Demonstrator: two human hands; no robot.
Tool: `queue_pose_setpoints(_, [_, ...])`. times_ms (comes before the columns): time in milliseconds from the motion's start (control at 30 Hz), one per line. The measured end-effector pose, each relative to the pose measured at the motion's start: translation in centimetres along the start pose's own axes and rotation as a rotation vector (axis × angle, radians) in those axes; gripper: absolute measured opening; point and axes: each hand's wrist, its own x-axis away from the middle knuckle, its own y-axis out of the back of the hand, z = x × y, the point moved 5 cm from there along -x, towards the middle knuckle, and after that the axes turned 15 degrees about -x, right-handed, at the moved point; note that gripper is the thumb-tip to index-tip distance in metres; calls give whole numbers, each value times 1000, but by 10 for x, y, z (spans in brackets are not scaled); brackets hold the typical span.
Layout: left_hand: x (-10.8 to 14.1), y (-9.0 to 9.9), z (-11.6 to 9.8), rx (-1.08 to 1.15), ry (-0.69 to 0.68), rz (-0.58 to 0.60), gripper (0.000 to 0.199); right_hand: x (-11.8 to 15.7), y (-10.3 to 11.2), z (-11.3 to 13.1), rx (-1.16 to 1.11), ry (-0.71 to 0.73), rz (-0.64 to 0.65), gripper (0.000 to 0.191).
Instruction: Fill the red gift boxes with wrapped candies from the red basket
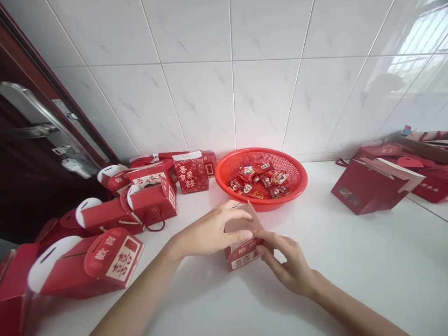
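Note:
A small red gift box (245,259) stands on the white table in front of me, with its top open and its pale inside showing. My left hand (212,228) reaches over it from the left, its thumb on the front flap and its fingers curled over the opening. From the right, my right hand (290,266) pinches the box's right edge between thumb and fingertips. Just behind my hands sits a red plastic colander (224,179) holding several wrapped candies (257,179). The inside bottom of the box is hidden.
Several red gift boxes (101,261) crowd the table's left side, some with white flaps. A patterned red box (191,175) stands beside the colander. At the right are a larger red box (364,186) and a pile of red packaging (430,184). A tiled wall (196,102) rises behind.

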Motion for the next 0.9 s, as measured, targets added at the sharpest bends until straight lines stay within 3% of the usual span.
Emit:
queue_pose_setpoints(133, [-1,0,-2,-20,45,-3,21,1,0,1,13,23,-1,33])
queue_pose_setpoints(333, [-3,0,0,-47,50,-43,21,2,5,7,99,83,-50,38])
queue_pose_setpoints(433, [-2,1,1,-20,43,-68,24,-2,21,12,198,129,-140,39])
queue_pose_setpoints(533, [-3,6,1,23,29,-121,30,-9,49,8,297,102,-263,28])
queue_pose_setpoints(633, [-7,14,5,78,4,-236,33,-23,84,-5,367,1,-391,17])
queue_pose_setpoints(733, [-15,19,18,146,-2,-343,38,-50,115,-30,489,-252,-414,19])
queue_pose_setpoints(800, [-21,19,29,187,7,-383,43,-73,127,-55,657,-553,-266,24])
queue_pose_setpoints(900, [-27,14,44,187,37,-388,50,-112,136,-83,692,-680,-131,24])
